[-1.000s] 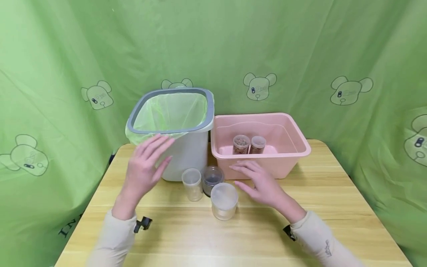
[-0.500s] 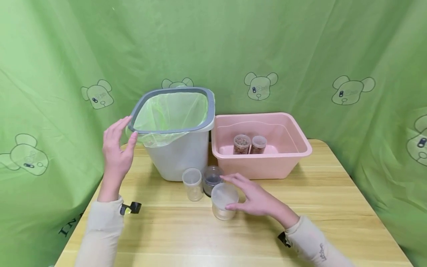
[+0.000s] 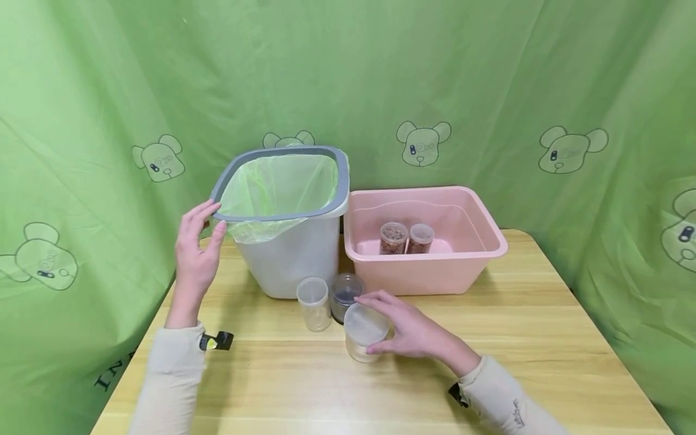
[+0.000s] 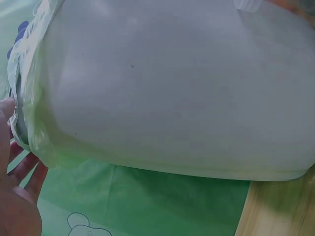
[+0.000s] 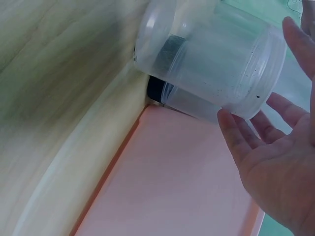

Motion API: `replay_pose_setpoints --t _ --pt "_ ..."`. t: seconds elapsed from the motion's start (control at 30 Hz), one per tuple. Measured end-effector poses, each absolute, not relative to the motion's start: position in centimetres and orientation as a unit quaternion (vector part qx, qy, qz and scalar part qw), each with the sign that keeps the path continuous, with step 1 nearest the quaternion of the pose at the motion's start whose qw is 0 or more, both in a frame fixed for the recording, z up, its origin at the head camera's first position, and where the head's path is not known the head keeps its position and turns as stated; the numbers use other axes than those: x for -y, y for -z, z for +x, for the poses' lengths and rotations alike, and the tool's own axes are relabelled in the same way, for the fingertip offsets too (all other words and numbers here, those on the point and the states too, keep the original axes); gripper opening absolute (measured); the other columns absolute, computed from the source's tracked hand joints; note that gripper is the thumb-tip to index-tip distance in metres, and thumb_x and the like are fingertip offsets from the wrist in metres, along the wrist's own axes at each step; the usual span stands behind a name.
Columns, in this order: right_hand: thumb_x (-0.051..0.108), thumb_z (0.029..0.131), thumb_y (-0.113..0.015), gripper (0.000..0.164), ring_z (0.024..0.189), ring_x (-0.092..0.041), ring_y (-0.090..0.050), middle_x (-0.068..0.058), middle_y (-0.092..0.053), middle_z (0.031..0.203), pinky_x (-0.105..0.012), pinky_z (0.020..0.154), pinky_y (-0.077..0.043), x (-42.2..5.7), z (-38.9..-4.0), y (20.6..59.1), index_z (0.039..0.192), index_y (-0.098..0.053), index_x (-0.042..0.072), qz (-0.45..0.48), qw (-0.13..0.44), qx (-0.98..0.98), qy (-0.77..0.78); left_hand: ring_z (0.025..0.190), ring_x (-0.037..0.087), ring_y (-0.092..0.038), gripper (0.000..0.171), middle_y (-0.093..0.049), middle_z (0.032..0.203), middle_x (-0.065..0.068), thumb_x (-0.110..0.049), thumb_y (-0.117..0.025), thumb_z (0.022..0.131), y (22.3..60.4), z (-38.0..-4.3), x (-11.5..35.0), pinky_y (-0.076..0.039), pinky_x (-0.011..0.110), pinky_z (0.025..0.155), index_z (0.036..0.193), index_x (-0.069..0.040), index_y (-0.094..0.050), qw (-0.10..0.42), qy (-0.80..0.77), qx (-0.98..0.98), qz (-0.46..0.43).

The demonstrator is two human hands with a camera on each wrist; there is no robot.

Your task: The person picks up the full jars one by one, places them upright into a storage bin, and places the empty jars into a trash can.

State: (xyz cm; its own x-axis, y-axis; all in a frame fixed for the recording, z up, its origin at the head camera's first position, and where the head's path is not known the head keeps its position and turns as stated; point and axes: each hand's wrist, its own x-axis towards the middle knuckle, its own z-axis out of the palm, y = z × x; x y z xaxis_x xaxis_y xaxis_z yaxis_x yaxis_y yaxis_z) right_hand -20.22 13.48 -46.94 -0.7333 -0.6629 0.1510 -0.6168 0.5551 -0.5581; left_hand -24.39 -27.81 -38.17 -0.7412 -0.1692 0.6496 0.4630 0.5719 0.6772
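Note:
My left hand holds the front left corner of a light grey trash bin, thumb and fingers at its dark grey rim, where a thin green bag is folded over. My right hand holds a clear plastic jar with a frosted lid, standing on the table; thumb and fingertips lie round the lid's edge. In the right wrist view the fingertips meet the lid's side. Beside this jar stand a narrower clear jar and a jar with a dark base.
A pink plastic tub stands right of the bin, with two lidded jars of brown contents, one wider and one narrower, inside. All rest on a wooden table before a green curtain with bear-head prints.
My left hand has gone from the bin's front to its left rim corner. My right hand has come left and down from the tub's front to the clear jar's lid.

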Motion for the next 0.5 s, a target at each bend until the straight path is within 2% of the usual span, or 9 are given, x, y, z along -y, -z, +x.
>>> replay_pose_setpoints --t 0.2,0.37,0.5 --pt "0.038 0.076 -0.091 0.091 0.133 -0.031 -0.058 -0.004 -0.054 0.148 -0.055 0.111 -0.050 -13.50 -20.18 47.06 0.154 -0.049 0.016 -0.359 0.036 -0.884 0.297 0.135 0.014 -0.048 0.040 -0.049 0.154 0.002 -0.012 -0.063 0.103 38.62 -24.65 27.79 -0.043 0.019 0.108 0.142 -0.012 -0.061 0.340 0.474 0.808 -0.080" --pt "0.041 0.077 -0.089 0.089 0.130 -0.029 -0.060 -0.003 -0.056 0.145 -0.054 0.109 -0.052 -13.49 -20.20 47.12 0.153 -0.050 0.017 -0.356 0.031 -0.886 0.294 0.133 0.006 -0.048 0.039 -0.049 0.154 0.000 -0.012 -0.062 0.103 38.70 -24.68 27.90 -0.045 0.017 0.108 0.142 -0.011 -0.061 0.334 0.492 0.799 -0.090" --pt "0.044 0.078 -0.089 0.088 0.127 -0.027 -0.061 -0.002 -0.057 0.143 -0.053 0.107 -0.053 -13.49 -20.16 47.02 0.153 -0.051 0.017 -0.359 0.026 -0.888 0.286 0.134 0.007 -0.049 0.038 -0.049 0.153 0.000 -0.012 -0.063 0.103 38.64 -24.56 27.90 -0.046 0.017 0.109 0.141 -0.011 -0.062 0.333 0.501 0.792 -0.098"
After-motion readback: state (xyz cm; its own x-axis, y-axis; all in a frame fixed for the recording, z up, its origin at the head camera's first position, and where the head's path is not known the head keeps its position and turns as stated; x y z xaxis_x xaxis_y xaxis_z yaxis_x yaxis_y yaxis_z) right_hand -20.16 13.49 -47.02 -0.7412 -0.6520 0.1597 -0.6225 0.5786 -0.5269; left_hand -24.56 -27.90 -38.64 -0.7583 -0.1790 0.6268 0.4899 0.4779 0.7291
